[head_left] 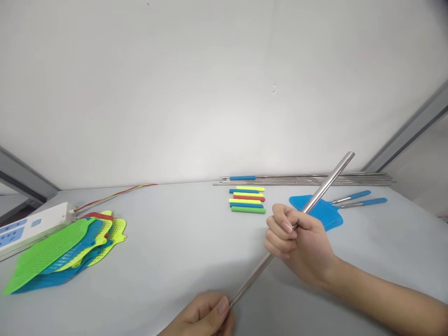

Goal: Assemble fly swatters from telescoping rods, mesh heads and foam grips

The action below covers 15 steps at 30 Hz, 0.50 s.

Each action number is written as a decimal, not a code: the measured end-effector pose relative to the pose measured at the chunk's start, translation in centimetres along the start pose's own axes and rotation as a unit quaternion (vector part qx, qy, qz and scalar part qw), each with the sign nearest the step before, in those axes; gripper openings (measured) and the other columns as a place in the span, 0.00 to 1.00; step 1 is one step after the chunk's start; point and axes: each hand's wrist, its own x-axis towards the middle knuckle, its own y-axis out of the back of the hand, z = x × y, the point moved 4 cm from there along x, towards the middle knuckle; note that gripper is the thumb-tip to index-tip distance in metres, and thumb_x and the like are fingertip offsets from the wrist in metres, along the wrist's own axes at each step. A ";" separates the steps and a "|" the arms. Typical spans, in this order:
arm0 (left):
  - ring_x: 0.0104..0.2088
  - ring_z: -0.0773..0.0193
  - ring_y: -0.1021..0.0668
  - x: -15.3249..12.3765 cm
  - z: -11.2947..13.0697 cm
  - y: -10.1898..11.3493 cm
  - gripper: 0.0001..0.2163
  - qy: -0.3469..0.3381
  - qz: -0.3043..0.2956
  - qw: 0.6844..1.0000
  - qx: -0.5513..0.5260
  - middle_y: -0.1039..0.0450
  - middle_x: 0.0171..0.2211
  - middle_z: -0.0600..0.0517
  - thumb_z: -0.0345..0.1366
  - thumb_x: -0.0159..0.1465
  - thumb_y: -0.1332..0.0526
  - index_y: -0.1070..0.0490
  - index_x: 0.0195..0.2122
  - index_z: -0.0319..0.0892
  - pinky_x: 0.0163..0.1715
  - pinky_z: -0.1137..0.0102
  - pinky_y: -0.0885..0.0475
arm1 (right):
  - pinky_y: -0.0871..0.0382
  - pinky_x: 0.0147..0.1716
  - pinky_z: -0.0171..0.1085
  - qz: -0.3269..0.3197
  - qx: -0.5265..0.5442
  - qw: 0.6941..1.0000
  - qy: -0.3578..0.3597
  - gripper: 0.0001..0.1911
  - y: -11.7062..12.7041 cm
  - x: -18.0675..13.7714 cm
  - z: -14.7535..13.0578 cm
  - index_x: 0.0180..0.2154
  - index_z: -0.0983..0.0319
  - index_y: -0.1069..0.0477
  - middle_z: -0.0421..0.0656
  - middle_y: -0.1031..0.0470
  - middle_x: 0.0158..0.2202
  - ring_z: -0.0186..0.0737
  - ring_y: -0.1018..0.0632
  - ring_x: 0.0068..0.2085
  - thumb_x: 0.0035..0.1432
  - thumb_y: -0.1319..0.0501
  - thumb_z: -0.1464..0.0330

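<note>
A slim metal telescopic rod (325,186) slants from lower left to upper right above the table, its thicker end up. Around its middle, the fingers of my right hand (301,245) are closed. My left hand (206,315) pinches the rod's thin lower end between thumb and fingers at the bottom of the view. Behind my right hand lie blue fly swatters (324,215) with metal shafts and blue handles (373,202). Farther back, several coloured handle sleeves (248,209) in yellow, blue, red and green lie in a stack of rows.
Several fly swatter heads (52,242) in green, blue, yellow and red are piled at the left, against a white power strip (38,227) with a red and yellow cable (115,195). Long metal rods (350,180) lie along the white wall (210,93). Grey frame posts (413,126) stand at both sides.
</note>
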 end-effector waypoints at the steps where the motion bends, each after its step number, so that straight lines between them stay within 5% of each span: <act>1: 0.14 0.74 0.45 0.1 -0.1 0.1 0.23 -0.002 0.004 1.000 -0.004 0.49 0.11 0.59 0.57 0.50 0.49 0.42 0.16 0.40 0.16 0.72 0.55 | 0.58 0.15 0.30 -0.002 -0.001 1.000 0.001 0.08 0.0 0.0 -0.1 0.15 0.64 0.45 0.33 0.57 0.13 0.25 0.53 0.14 0.42 0.53 0.77; 15: 0.14 0.75 0.45 -0.3 0.1 -0.6 0.19 0.010 0.007 0.992 -0.128 0.49 0.12 0.59 0.50 0.53 0.47 0.44 0.16 0.39 0.17 0.73 0.56 | 0.57 0.15 0.30 0.010 0.000 1.000 -0.009 0.08 0.4 0.2 0.2 0.16 0.64 0.44 0.33 0.57 0.14 0.25 0.53 0.14 0.43 0.54 0.77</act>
